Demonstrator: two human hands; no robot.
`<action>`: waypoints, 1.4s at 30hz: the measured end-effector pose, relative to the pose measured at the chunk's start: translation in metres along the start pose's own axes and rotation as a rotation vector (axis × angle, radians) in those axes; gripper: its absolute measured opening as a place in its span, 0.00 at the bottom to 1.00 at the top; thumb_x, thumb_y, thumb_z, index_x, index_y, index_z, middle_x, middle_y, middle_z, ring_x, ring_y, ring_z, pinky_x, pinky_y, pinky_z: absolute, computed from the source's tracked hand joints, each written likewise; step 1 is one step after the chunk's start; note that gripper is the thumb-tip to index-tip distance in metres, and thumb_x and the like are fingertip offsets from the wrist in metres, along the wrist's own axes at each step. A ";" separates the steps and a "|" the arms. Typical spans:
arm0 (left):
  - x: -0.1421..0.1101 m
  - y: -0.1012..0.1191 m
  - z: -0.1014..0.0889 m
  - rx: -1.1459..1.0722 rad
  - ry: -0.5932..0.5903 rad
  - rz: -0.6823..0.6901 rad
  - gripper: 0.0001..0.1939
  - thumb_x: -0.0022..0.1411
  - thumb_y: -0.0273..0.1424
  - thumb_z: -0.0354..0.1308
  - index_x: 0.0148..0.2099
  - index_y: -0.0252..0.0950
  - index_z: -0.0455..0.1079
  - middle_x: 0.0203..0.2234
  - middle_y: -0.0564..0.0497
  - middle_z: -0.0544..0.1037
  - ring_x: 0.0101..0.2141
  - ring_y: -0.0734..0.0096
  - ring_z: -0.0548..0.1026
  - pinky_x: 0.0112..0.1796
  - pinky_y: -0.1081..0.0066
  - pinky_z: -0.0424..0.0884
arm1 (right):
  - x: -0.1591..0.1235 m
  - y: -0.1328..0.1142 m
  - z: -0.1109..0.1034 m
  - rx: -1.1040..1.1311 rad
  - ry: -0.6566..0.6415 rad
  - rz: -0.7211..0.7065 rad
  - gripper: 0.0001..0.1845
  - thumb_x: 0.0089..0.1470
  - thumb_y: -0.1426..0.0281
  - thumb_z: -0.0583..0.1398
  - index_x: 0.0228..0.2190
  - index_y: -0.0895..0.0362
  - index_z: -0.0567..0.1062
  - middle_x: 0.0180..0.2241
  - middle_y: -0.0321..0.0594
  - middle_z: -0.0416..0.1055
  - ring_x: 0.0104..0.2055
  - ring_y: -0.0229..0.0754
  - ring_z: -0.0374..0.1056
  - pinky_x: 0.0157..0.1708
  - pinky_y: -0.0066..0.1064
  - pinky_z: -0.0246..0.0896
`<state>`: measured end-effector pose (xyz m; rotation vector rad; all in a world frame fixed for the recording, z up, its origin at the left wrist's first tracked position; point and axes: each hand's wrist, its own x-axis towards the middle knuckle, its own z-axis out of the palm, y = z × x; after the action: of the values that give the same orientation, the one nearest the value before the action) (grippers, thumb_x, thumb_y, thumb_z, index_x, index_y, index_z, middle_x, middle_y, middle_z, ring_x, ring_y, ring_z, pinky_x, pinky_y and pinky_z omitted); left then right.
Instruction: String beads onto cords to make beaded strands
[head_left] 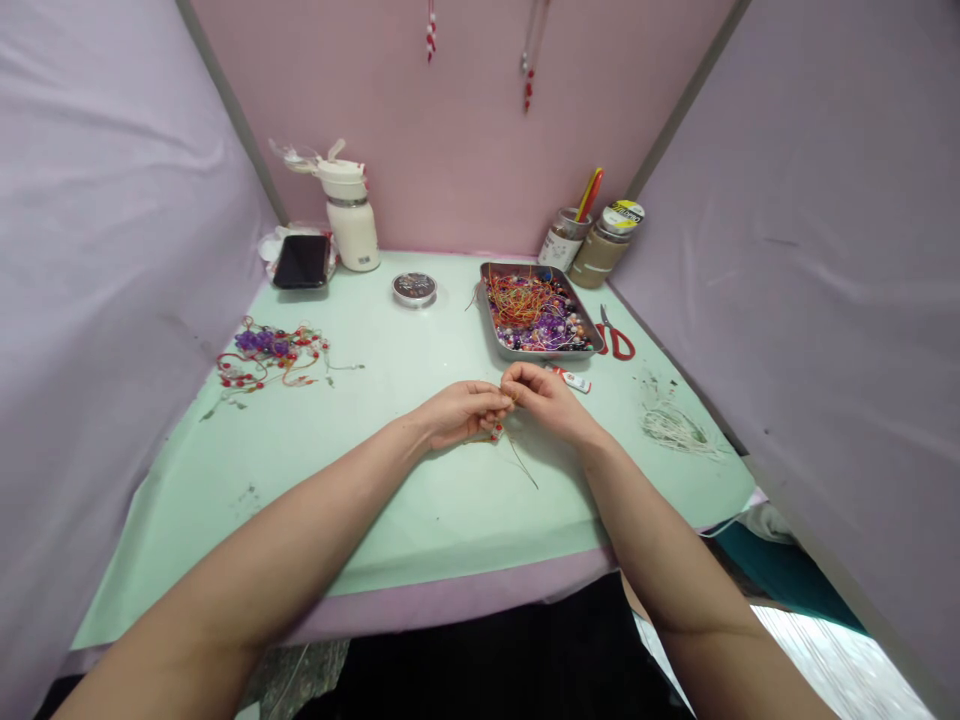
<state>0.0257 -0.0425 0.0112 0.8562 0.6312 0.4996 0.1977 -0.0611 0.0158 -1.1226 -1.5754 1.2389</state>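
Left hand and right hand meet (both pinching).

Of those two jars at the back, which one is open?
The left jar: red and yellow sticks poke out of its top, while the right jar wears a lid.

Single head-worn view, forward and down across green table.

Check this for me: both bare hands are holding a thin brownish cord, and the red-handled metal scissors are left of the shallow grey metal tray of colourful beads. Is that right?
Not quite: in the head view, the red-handled metal scissors lie right of the shallow grey metal tray. The bare left hand and right hand do hold a thin brownish cord together.
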 end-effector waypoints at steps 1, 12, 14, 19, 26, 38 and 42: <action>0.000 0.000 0.001 0.015 0.027 0.027 0.14 0.45 0.34 0.70 0.28 0.30 0.71 0.21 0.55 0.69 0.21 0.84 0.62 0.27 0.73 0.62 | 0.000 0.001 0.000 -0.007 0.027 0.014 0.14 0.54 0.57 0.60 0.28 0.55 0.69 0.23 0.32 0.63 0.26 0.35 0.58 0.28 0.29 0.52; 0.007 -0.007 0.003 0.153 0.295 0.256 0.11 0.46 0.35 0.66 0.26 0.32 0.72 0.20 0.55 0.68 0.23 0.79 0.63 0.27 0.72 0.59 | -0.001 -0.003 0.000 -0.038 0.150 0.106 0.15 0.50 0.58 0.62 0.24 0.56 0.69 0.20 0.29 0.60 0.22 0.33 0.52 0.24 0.28 0.46; 0.008 -0.008 0.002 0.140 0.323 0.295 0.11 0.46 0.36 0.66 0.26 0.33 0.72 0.21 0.54 0.69 0.23 0.79 0.63 0.28 0.72 0.59 | 0.000 -0.001 0.001 0.010 0.150 0.133 0.15 0.50 0.57 0.62 0.25 0.56 0.68 0.19 0.28 0.58 0.21 0.32 0.50 0.23 0.28 0.44; 0.009 -0.009 0.003 0.099 0.388 0.330 0.11 0.45 0.36 0.66 0.27 0.33 0.74 0.22 0.53 0.71 0.24 0.78 0.65 0.29 0.72 0.61 | 0.002 0.004 0.005 0.160 0.132 0.180 0.16 0.49 0.58 0.63 0.23 0.55 0.66 0.18 0.28 0.58 0.20 0.31 0.49 0.21 0.28 0.41; 0.009 -0.009 0.004 0.113 0.356 0.347 0.11 0.46 0.36 0.65 0.27 0.33 0.73 0.20 0.54 0.69 0.23 0.79 0.62 0.27 0.73 0.59 | 0.005 0.006 0.009 0.287 0.148 0.231 0.14 0.47 0.62 0.64 0.22 0.56 0.66 0.18 0.29 0.57 0.20 0.30 0.48 0.20 0.27 0.37; 0.014 -0.013 -0.003 0.221 0.345 0.328 0.11 0.46 0.36 0.65 0.30 0.33 0.73 0.24 0.53 0.73 0.26 0.76 0.67 0.31 0.72 0.63 | 0.003 0.007 0.007 0.299 0.112 0.239 0.15 0.47 0.60 0.64 0.23 0.56 0.66 0.18 0.29 0.56 0.20 0.30 0.47 0.21 0.27 0.38; 0.013 -0.012 -0.002 0.238 0.353 0.329 0.11 0.46 0.36 0.64 0.30 0.34 0.73 0.24 0.53 0.73 0.25 0.76 0.67 0.31 0.72 0.64 | 0.003 0.006 0.006 0.260 0.101 0.232 0.16 0.48 0.59 0.63 0.22 0.56 0.65 0.19 0.28 0.55 0.20 0.31 0.47 0.21 0.28 0.39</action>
<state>0.0349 -0.0401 -0.0035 1.1172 0.8901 0.8986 0.1921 -0.0592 0.0085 -1.2002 -1.1934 1.4673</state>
